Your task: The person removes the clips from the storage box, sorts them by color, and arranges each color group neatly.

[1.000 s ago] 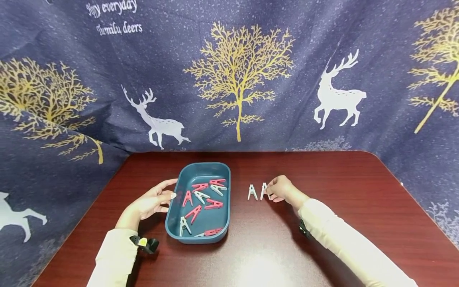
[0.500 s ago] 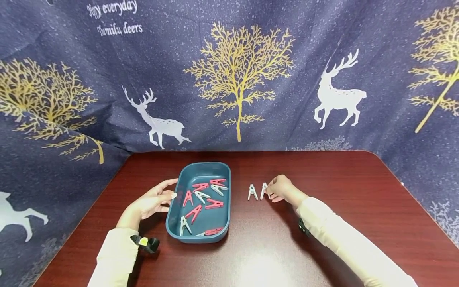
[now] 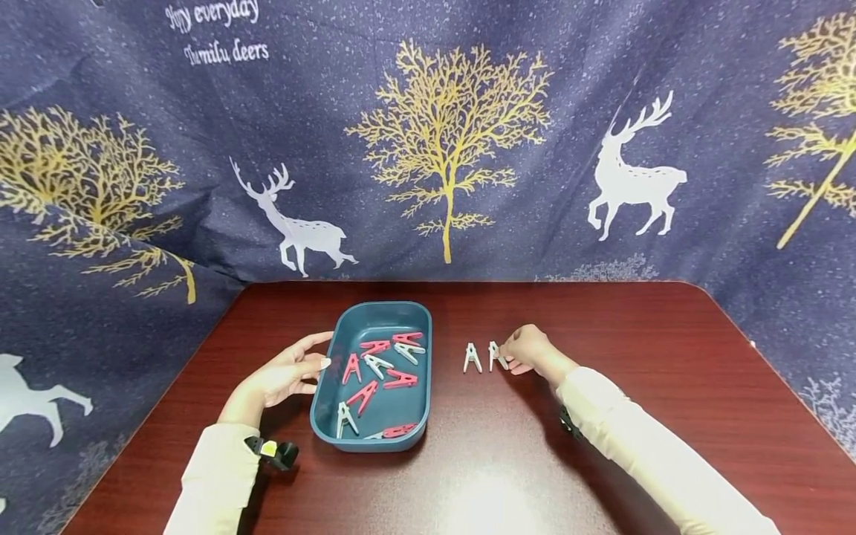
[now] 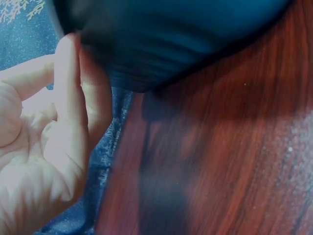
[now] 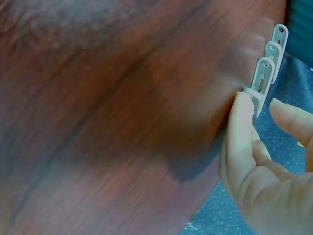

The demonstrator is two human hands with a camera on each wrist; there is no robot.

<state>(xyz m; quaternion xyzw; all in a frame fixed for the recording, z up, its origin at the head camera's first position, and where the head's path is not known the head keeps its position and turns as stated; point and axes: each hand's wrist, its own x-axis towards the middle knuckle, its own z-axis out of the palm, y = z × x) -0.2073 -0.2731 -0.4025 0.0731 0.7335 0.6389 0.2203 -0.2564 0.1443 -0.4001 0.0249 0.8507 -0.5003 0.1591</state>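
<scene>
Two white clothespins stand out on the table: the left one [image 3: 472, 357] is upright, and the right one [image 3: 495, 355] stands close by it. My right hand [image 3: 531, 351] is at the right clothespin; in the right wrist view, a fingertip touches its side [image 5: 256, 100] while the thumb stays apart. My left hand [image 3: 287, 375] holds the left side of a dark teal plastic basin [image 3: 427, 386], thumb tip at the rim and the other fingers along the outer wall [image 4: 161, 44]. Inside the basin lie several red clothespins [image 3: 401, 379] and several white clothespins [image 3: 345, 420].
The dark red wooden table [image 3: 602, 334] reaches back to a blue cloth [image 3: 508, 245] printed with deer and trees. A glare spot shows on the table near the front middle. Black wrist cameras [image 3: 277, 452] sit under the sleeves.
The right clothespin has turned slightly and shifted a little to the right, with more of its right leg showing beside my right fingers. My left hand and the basin stay in place.
</scene>
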